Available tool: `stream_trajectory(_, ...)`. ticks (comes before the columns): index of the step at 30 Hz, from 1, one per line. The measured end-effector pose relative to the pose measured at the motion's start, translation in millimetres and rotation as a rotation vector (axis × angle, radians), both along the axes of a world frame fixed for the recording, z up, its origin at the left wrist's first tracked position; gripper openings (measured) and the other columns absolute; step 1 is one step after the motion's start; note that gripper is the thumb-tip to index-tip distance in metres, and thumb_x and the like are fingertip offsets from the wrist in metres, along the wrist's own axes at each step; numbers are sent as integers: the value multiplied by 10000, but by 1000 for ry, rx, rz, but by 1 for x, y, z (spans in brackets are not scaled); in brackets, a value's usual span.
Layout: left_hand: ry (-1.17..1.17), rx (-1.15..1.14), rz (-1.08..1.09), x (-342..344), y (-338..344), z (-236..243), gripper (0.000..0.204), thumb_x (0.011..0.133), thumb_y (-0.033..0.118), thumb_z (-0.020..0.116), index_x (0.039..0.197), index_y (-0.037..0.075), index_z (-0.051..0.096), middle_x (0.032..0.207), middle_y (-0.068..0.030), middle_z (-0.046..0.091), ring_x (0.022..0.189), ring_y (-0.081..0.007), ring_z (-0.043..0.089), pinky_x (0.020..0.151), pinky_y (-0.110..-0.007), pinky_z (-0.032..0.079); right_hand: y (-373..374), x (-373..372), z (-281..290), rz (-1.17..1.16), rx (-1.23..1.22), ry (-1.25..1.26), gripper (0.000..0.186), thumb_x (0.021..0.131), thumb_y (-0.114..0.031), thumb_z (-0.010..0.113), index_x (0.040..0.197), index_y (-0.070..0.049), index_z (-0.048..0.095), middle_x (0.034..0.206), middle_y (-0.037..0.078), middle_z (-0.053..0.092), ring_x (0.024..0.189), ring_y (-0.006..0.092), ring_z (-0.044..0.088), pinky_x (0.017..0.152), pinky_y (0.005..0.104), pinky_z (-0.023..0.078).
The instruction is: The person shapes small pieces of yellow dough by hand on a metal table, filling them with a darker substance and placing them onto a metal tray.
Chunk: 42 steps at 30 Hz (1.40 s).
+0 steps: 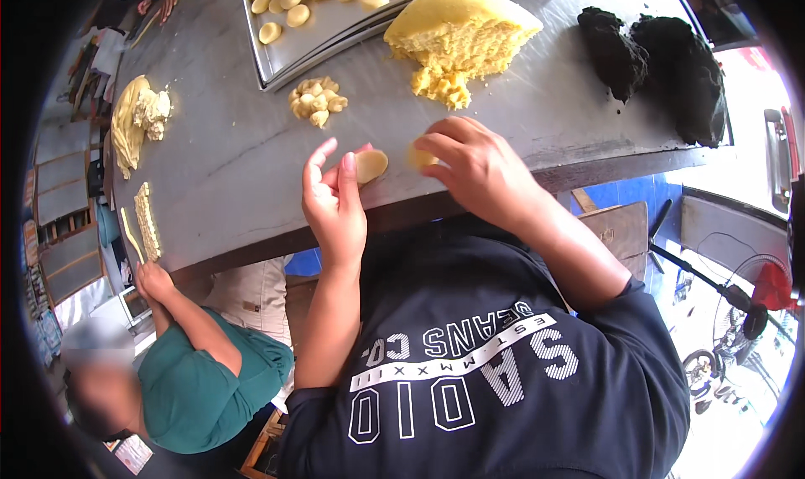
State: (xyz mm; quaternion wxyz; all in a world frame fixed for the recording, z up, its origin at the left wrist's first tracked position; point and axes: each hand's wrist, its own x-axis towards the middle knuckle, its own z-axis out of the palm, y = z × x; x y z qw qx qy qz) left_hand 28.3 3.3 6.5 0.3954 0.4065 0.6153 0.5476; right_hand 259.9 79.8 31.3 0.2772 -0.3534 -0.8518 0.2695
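Note:
My left hand (334,195), near the table's front edge, pinches a flat, pale yellow dough disc (371,167) between thumb and fingers. My right hand (482,167) is beside it, fingers curled round a small yellow lump (422,156) that is smeared by motion. The two hands are apart. Beyond my right hand rests a large, crumbly yellow mound (461,34) with its near side broken away. Past my left hand lies a cluster of small dough pieces (317,101).
A metal tray (265,70) with several round dough pieces stands at the back. Black dough-like lumps (662,64) lie at the right. At the left, a co-worker in green (205,378) handles a dough strip (132,234), near another strip and a pale dough heap (138,122).

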Motion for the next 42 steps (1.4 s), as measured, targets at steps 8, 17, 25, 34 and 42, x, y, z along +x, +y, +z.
stream_trajectory(8, -41, 189, -59, 8, 16, 1, 478, 1156, 135, 709, 1599, -14, 610, 1542, -191, 725, 1297, -238, 755, 1075, -381, 621, 6, -29, 5, -26, 75, 347, 174, 982, -104, 794, 1149, -63, 766, 1144, 127, 749, 1029, 359, 769, 876, 471, 650)
stream_trajectory(17, 738, 285, -295, -2, 33, -6, 414, 742, 250, 1045, 992, 45, 786, 918, -77, 737, 770, -323, 743, 674, -432, 579, -8, -25, 0, 160, 20, 203, 275, 886, -74, 859, 1153, -70, 792, 1153, 100, 763, 1026, 339, 769, 906, 454, 648)
stream_trajectory(25, 508, 171, -634, -9, 32, 11, 620, 667, 429, 1102, 948, 58, 692, 778, -81, 673, 700, -333, 690, 677, -428, 568, 12, -24, 10, 72, -129, 244, 516, 792, -150, 924, 1289, -128, 785, 1218, 104, 718, 1166, 341, 716, 1007, 460, 616)
stream_trajectory(34, 164, 142, -530, -17, 30, -4, 525, 989, 548, 870, 1119, 62, 719, 797, -24, 634, 659, -179, 584, 648, -339, 496, 18, 3, 17, -319, 164, -112, 252, 919, -133, 830, 1168, -102, 812, 1098, 95, 810, 1016, 339, 764, 906, 460, 626)
stream_trajectory(42, -321, 14, -451, -28, 30, -3, 417, 1231, 470, 545, 1130, 82, 661, 946, -49, 640, 776, -84, 516, 678, -251, 423, 36, 15, -17, -84, 193, -188, 114, 898, -93, 691, 986, -92, 764, 953, 78, 747, 992, 341, 717, 880, 476, 616)
